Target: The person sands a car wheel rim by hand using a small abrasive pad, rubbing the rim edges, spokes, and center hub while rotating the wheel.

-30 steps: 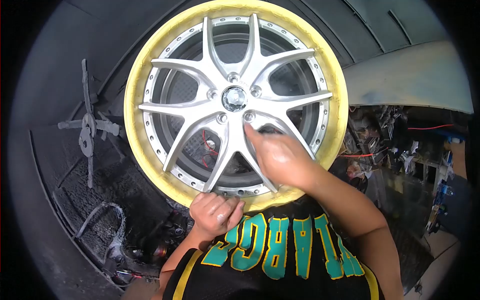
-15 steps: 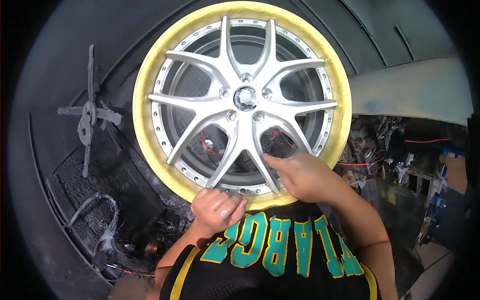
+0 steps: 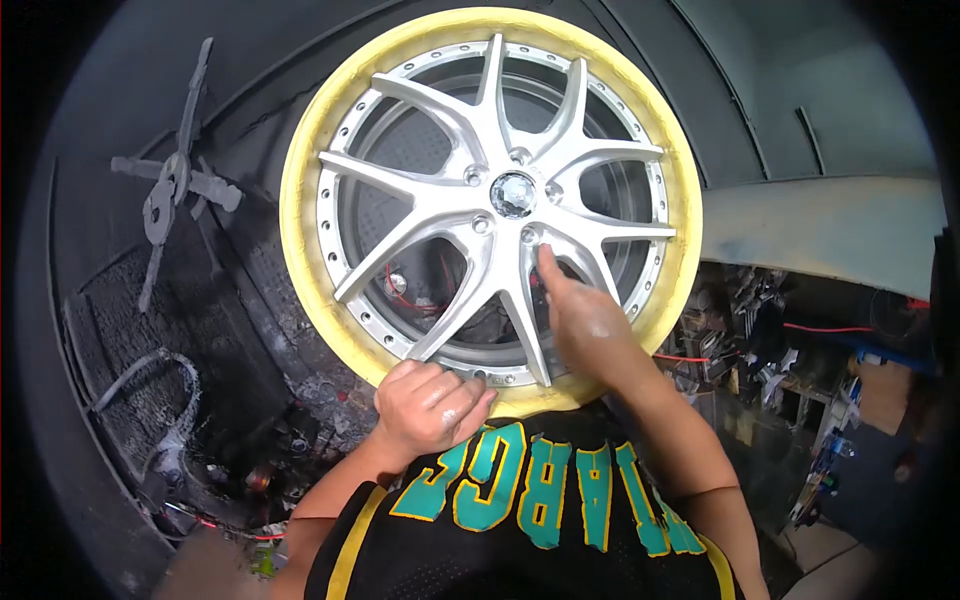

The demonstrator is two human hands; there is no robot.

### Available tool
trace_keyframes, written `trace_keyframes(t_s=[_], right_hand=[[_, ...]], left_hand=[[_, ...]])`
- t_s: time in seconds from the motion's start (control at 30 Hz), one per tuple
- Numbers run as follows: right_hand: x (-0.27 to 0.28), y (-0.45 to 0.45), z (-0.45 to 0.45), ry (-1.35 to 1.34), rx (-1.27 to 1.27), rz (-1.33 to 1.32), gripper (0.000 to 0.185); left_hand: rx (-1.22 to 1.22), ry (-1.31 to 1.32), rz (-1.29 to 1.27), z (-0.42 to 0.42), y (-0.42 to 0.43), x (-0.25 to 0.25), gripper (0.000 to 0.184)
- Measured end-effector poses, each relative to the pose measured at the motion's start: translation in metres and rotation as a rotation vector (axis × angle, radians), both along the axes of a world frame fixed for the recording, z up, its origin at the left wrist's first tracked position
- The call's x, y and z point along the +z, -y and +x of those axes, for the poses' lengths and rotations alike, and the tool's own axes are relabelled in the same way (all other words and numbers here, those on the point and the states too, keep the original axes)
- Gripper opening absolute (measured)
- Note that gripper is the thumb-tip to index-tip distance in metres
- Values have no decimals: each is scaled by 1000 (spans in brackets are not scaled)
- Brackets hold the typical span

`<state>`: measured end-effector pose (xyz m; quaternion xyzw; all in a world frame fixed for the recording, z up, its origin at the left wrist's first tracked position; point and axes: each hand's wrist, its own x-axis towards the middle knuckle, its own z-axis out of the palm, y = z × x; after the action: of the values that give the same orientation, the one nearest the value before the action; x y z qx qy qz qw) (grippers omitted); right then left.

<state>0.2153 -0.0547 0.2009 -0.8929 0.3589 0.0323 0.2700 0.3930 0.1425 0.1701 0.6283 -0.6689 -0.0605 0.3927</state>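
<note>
A silver multi-spoke car wheel (image 3: 510, 270) faces me, its outer lip (image 3: 300, 250) wrapped in yellow masking. At its middle sits a faceted, shiny centre cap (image 3: 514, 195), with lug holes around it. My left hand (image 3: 430, 405) is closed over the lower lip, fingers curled, and the part of the lip under it is hidden. My right hand (image 3: 590, 325) is over the lower right spokes with its index finger stretched out. That fingertip is at the spoke just below a lug hole; the other fingers are partly hidden, and nothing shows in the hand.
A grey-coated cross-shaped stand (image 3: 178, 180) is at the left, above a looped hose (image 3: 165, 375). Dark walls (image 3: 820, 60) enclose the far side. Cluttered shelves (image 3: 780, 370) and a red cable (image 3: 830, 328) lie at the right, near a pale panel (image 3: 840, 215).
My right hand has moved up along the spoke toward the centre cap, its index finger now pointing upward. The wheel appears turned slightly clockwise. My left hand stays on the lower lip.
</note>
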Motion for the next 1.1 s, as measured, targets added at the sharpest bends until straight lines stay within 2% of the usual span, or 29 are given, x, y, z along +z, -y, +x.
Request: trace_keyframes(t_s=[0.07, 0.13, 0.2, 0.33, 0.43, 0.47, 0.53, 0.7, 0.93, 1.07, 1.1], right_hand=[[15, 5, 3, 26, 103, 272, 56], [27, 11, 3, 7, 163, 257, 55], [24, 12, 5, 75, 109, 29, 57], [-3, 11, 19, -3, 192, -64, 56], [15, 23, 14, -326, 293, -310, 60], [25, 26, 12, -331, 304, -313, 60], [50, 30, 11, -521, 341, -223, 64], [36, 35, 29, -474, 436, -276, 65], [48, 40, 12, -515, 506, -308, 58], [38, 48, 23, -441, 614, -441, 56], [47, 48, 15, -517, 637, -454, 55]], left_hand=[[20, -17, -14, -1, 3, 1, 17], [21, -18, -16, 1, 2, 1, 17], [26, -25, -21, -1, 0, -1, 17], [38, -30, -34, 0, 4, 0, 18], [34, -41, -25, 0, 0, -2, 19], [20, -47, -27, 0, -1, -3, 19], [52, -55, -45, 1, -2, -4, 19], [93, -32, -38, 5, -1, 1, 18], [104, -29, -40, 5, -2, -2, 17], [103, -63, -104, 1, 1, -6, 19], [102, -74, -128, -1, 0, -8, 19]])
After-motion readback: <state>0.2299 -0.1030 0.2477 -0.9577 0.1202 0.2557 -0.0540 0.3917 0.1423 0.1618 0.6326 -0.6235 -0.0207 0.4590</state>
